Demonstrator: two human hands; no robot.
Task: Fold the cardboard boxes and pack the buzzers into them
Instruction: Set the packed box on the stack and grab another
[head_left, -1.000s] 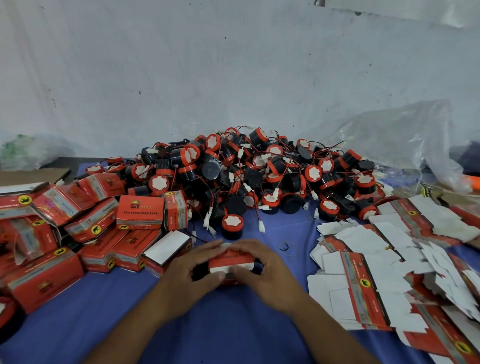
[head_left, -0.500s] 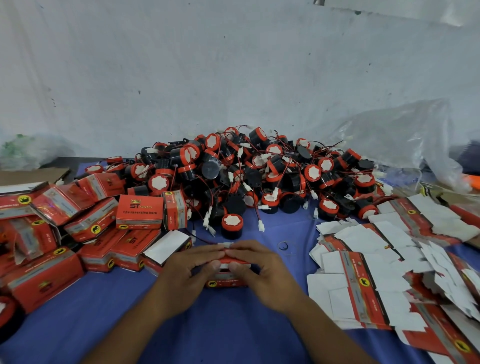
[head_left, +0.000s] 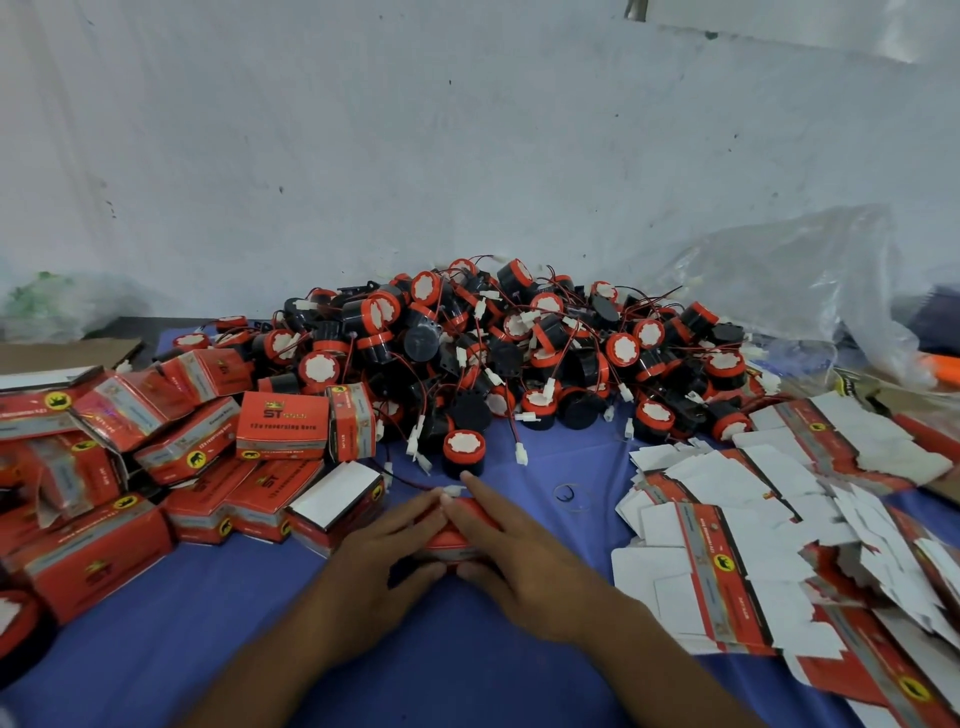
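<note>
Left hand (head_left: 384, 564) and right hand (head_left: 519, 566) both grip small red box (head_left: 451, 541) on blue counter (head_left: 171, 629), before buzzer pile (head_left: 519, 358). White connector (head_left: 453, 490) pokes out; best tucked inside before pressing flap.

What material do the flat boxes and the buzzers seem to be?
Flat boxes: thin printed cardboard, glossy red outside, plain white inside, with cut and creased flaps. Buzzers: probably moulded plastic, smooth black bodies with red rims.
</note>
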